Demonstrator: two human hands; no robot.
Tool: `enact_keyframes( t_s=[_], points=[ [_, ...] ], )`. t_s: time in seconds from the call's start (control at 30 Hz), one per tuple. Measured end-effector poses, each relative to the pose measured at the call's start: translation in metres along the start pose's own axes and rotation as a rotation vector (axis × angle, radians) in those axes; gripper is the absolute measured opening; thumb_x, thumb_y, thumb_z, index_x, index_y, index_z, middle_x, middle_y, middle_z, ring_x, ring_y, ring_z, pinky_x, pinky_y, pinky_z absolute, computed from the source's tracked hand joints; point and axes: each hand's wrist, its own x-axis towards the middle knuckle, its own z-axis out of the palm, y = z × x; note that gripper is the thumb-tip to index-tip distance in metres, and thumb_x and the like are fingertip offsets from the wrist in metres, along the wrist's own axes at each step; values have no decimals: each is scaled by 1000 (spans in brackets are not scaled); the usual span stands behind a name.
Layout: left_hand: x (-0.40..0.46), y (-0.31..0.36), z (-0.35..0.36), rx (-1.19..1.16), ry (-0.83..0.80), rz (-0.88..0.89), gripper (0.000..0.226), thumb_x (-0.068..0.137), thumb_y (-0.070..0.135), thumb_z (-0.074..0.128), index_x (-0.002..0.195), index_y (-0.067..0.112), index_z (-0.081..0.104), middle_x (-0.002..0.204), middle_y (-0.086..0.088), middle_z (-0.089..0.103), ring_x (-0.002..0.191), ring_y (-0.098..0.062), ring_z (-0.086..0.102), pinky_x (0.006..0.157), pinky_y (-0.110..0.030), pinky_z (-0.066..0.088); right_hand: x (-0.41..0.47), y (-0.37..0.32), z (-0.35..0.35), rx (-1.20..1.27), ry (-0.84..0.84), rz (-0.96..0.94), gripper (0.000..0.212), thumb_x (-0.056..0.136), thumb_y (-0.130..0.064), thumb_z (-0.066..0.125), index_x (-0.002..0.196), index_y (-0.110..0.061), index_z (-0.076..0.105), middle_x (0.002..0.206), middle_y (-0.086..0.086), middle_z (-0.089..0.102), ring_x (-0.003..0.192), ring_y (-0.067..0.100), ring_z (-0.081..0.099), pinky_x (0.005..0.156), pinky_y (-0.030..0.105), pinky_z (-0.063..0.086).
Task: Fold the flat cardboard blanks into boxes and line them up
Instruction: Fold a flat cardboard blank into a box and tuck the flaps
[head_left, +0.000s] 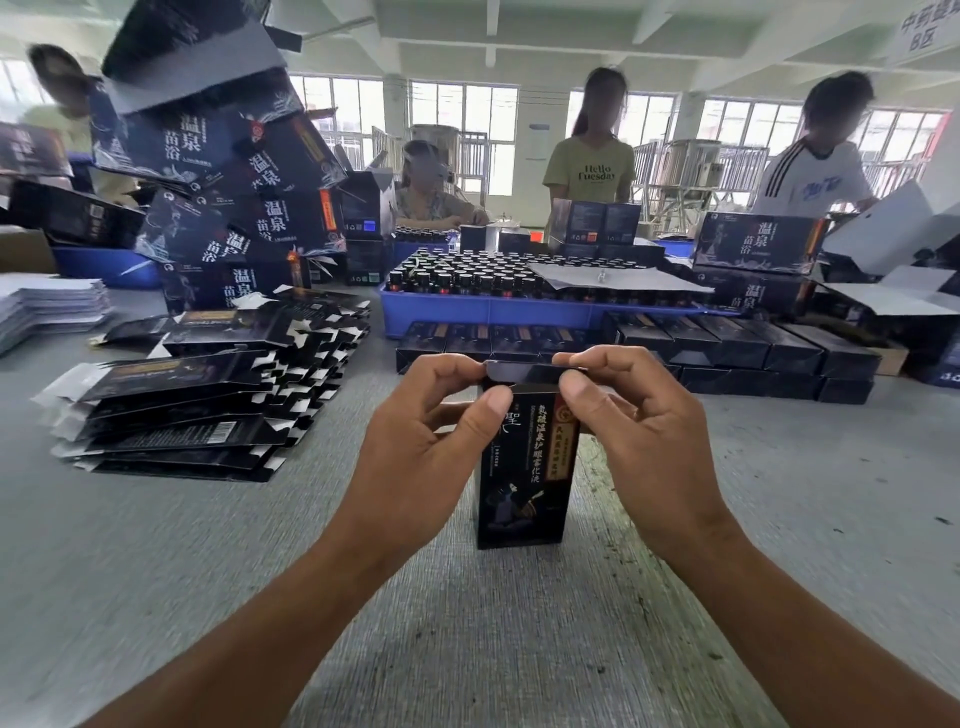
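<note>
Fingers of both hands are pinching the top flap of the box, which is standing upright on the table directly under them. The left hand and right hand are probably steadying it while bending the flap to close it. Left of the fingers the flat blanks are lying in piles; beyond them finished boxes are forming rows, with a blue tray of bottles behind. Nothing seems to be blocking the work.

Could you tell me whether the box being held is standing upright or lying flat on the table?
Upright. The box stands on its short end on the table, while both hands pinch its top flap.
</note>
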Motion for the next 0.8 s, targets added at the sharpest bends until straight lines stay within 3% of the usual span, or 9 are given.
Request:
enact_keyframes(
  t_s=[0.1, 0.23, 0.37, 0.5, 0.63, 0.8],
  points=[
    [-1, -2, -1, 18, 20, -10, 18, 88, 48, 64, 105, 45, 60, 111, 14, 71, 100, -7, 69, 78, -16, 54, 0, 1, -1, -15, -6, -20, 8, 94, -10, 66, 100, -14, 69, 103, -4, 74, 90, 6, 72, 76, 17, 55],
    [-1, -2, -1, 131, 6, 29, 37, 93, 51, 56, 128, 61, 51, 120, 20, 65, 108, -2, 66, 82, -15, 54, 1, 4, -2, -24, -20, -27, 9, 96, -10, 65, 101, -15, 69, 103, -5, 74, 89, 6, 72, 75, 17, 55],
    [-2, -4, 1, 220, 14, 107, 29, 97, 37, 55, 123, 37, 67, 115, 15, 67, 106, -11, 67, 78, -16, 53, 1, 9, -7, -124, -35, -38, 9, 97, -19, 64, 104, -20, 69, 102, -10, 73, 94, 10, 72, 77, 24, 58],
    [1, -3, -1, 231, 12, 102, 26, 94, 37, 56, 113, 30, 73, 110, 13, 68, 105, -10, 66, 77, -17, 54, 1, 14, -10, -234, -41, -75, 13, 96, -30, 65, 107, -25, 69, 102, -14, 73, 98, 7, 70, 79, 21, 57],
    [4, -5, 0, 347, 35, 187, 25, 96, 33, 57, 112, 21, 73, 108, 12, 68, 104, -7, 66, 76, -11, 51, 2, 18, -10, -492, -14, -247, 23, 94, -38, 64, 111, -23, 68, 108, -15, 69, 103, 2, 65, 81, 20, 56],
    [-2, -17, -3, 369, -48, 122, 34, 94, 40, 60, 128, 36, 59, 114, 11, 67, 99, -9, 70, 70, -22, 59, 0, 22, -7, -591, 29, -327, 26, 99, -39, 60, 114, -20, 66, 105, -9, 69, 96, 2, 65, 77, 27, 58]
  ],
)
